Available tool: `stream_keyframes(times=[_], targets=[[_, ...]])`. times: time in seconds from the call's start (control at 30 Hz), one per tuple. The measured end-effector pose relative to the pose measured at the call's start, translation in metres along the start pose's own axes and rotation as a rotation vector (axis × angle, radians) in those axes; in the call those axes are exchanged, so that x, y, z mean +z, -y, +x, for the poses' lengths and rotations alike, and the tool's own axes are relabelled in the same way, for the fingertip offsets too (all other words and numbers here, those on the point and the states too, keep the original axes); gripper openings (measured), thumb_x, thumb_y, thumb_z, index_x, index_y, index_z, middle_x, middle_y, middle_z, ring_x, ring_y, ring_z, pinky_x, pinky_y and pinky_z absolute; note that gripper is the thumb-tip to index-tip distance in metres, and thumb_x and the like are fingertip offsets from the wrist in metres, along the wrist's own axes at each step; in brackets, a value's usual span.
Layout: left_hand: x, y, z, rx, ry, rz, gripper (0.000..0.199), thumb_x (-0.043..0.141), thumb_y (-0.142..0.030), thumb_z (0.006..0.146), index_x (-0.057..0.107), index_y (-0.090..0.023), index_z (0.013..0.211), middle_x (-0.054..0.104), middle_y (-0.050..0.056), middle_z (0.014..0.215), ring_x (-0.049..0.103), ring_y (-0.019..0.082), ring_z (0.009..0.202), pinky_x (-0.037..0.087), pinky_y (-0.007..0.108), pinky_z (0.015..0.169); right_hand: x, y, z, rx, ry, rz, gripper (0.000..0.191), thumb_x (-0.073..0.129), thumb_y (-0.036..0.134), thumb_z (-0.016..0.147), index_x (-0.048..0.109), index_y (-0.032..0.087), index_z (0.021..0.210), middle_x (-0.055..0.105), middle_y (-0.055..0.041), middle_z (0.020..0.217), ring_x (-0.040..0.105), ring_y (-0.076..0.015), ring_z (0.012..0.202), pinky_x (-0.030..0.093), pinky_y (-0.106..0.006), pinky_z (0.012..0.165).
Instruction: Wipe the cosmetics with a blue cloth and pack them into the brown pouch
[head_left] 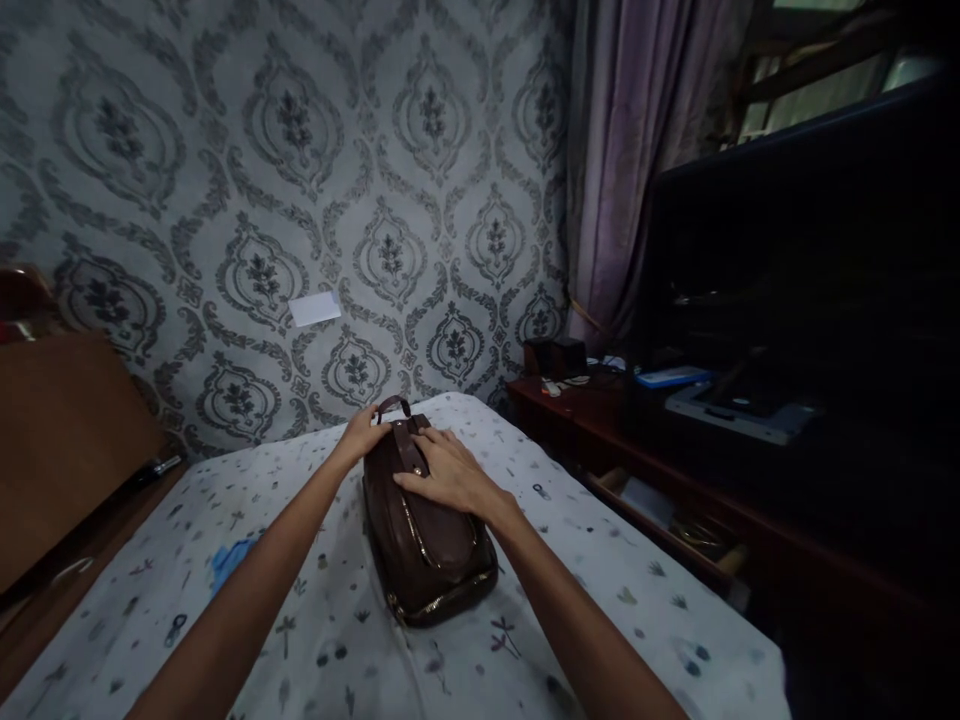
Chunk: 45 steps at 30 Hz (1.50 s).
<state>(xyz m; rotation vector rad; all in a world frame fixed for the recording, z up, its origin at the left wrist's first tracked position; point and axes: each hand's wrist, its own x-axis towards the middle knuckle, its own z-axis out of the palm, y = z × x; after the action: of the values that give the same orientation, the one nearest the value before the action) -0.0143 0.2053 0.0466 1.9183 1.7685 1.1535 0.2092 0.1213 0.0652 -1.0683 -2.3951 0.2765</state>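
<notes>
A dark brown leather bag (390, 540) with a top handle, a front strap and gold-coloured zips lies on a bed with a white patterned sheet (300, 640). At the bag's upper left, beside the handle, my left hand (361, 437) is closed on its edge, with some fingers hidden behind it. My right hand (454, 475) rests on the front with its fingers spread and its thumb below the strap's stud. The front pocket zip runs just under that palm.
A blue cloth (229, 562) lies left of the bag. A brown cardboard box (67, 440) stands at the far left. Along the right are a dark red desk (555, 400), a pulled-out drawer (675, 520) and a large black screen (810, 270). Patterned wallpaper covers the back wall.
</notes>
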Motion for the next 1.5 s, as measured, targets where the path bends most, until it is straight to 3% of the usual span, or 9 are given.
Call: stream_keyframes(times=[0.27, 0.4, 0.5, 0.63, 0.77, 0.97, 1.23, 1.37, 1.5], targets=[[0.017, -0.03, 0.037, 0.003, 0.084, 0.048, 0.025, 0.068, -0.036, 0.07, 0.074, -0.015, 0.083, 0.069, 0.0, 0.068, 0.061, 0.017, 0.067, 0.043, 0.025, 0.061, 0.005, -0.003, 0.0, 0.038, 0.003, 0.06, 0.07, 0.061, 0.053, 0.087, 0.052, 0.007, 0.138, 0.035, -0.0226, 0.156, 0.031, -0.038, 0.146, 0.026, -0.048, 0.118], [0.026, -0.031, 0.047, -0.034, 0.055, 0.126, 0.017, 0.072, -0.034, 0.068, 0.071, -0.017, 0.065, 0.061, -0.001, 0.054, 0.057, 0.016, 0.061, 0.038, 0.025, 0.057, 0.005, -0.004, 0.0, 0.036, 0.001, 0.057, 0.064, 0.06, 0.053, 0.087, 0.057, 0.007, 0.132, 0.043, -0.023, 0.151, 0.035, -0.0365, 0.143, 0.03, -0.046, 0.116], [0.029, -0.028, 0.052, -0.057, 0.02, 0.146, 0.021, 0.068, -0.033, 0.077, 0.068, -0.017, 0.063, 0.063, 0.0, 0.056, 0.058, 0.015, 0.062, 0.041, 0.026, 0.06, 0.006, -0.005, 0.0, 0.044, -0.013, 0.029, 0.061, 0.059, 0.055, 0.087, 0.058, 0.011, 0.13, 0.051, -0.0194, 0.144, 0.042, -0.0346, 0.138, 0.035, -0.045, 0.112], [0.033, -0.023, 0.053, -0.061, 0.005, 0.114, 0.03, 0.063, -0.04, 0.09, 0.066, -0.014, 0.076, 0.068, 0.001, 0.071, 0.063, 0.014, 0.069, 0.051, 0.031, 0.072, 0.007, -0.004, -0.001, 0.052, -0.024, 0.01, 0.057, 0.059, 0.057, 0.088, 0.06, 0.015, 0.126, 0.054, -0.0168, 0.139, 0.046, -0.0339, 0.132, 0.038, -0.044, 0.107], [0.034, -0.02, 0.051, -0.038, 0.0, 0.042, 0.033, 0.061, -0.044, 0.092, 0.066, -0.014, 0.078, 0.069, 0.001, 0.075, 0.065, 0.015, 0.073, 0.053, 0.035, 0.078, 0.004, -0.002, -0.002, 0.054, -0.018, -0.004, 0.052, 0.059, 0.055, 0.088, 0.062, 0.016, 0.122, 0.058, -0.0163, 0.131, 0.051, -0.0333, 0.124, 0.042, -0.044, 0.101], [0.027, -0.027, 0.039, 0.057, 0.003, -0.1, 0.027, 0.057, -0.035, 0.082, 0.068, -0.016, 0.066, 0.072, 0.005, 0.069, 0.066, 0.018, 0.071, 0.05, 0.029, 0.073, 0.003, -0.001, -0.002, 0.072, 0.0, 0.013, 0.059, 0.058, 0.057, 0.089, 0.06, 0.014, 0.128, 0.052, -0.0184, 0.142, 0.045, -0.0366, 0.132, 0.038, -0.049, 0.106], [0.015, -0.037, 0.023, 0.143, 0.087, -0.182, 0.036, 0.06, -0.049, 0.077, 0.069, -0.015, 0.072, 0.071, 0.005, 0.074, 0.063, 0.02, 0.076, 0.048, 0.03, 0.075, 0.003, -0.002, -0.001, 0.071, 0.012, 0.033, 0.065, 0.058, 0.055, 0.089, 0.055, 0.012, 0.137, 0.041, -0.0202, 0.154, 0.037, -0.037, 0.142, 0.033, -0.05, 0.113], [0.0, -0.026, 0.019, 0.108, 0.067, -0.171, 0.038, 0.068, -0.047, 0.072, 0.071, -0.016, 0.095, 0.072, 0.004, 0.088, 0.063, 0.021, 0.088, 0.047, 0.029, 0.079, 0.005, -0.004, 0.0, 0.069, 0.01, 0.028, 0.065, 0.056, 0.055, 0.091, 0.054, 0.011, 0.139, 0.039, -0.0202, 0.155, 0.036, -0.0364, 0.143, 0.032, -0.049, 0.114], [-0.014, -0.006, 0.007, 0.032, 0.062, -0.141, 0.045, 0.073, -0.048, 0.068, 0.069, -0.016, 0.1, 0.07, 0.002, 0.083, 0.063, 0.02, 0.081, 0.047, 0.028, 0.071, 0.008, -0.006, 0.001, 0.072, -0.003, 0.042, 0.065, 0.056, 0.054, 0.091, 0.052, 0.013, 0.141, 0.039, -0.0193, 0.156, 0.035, -0.0354, 0.144, 0.031, -0.049, 0.115]])
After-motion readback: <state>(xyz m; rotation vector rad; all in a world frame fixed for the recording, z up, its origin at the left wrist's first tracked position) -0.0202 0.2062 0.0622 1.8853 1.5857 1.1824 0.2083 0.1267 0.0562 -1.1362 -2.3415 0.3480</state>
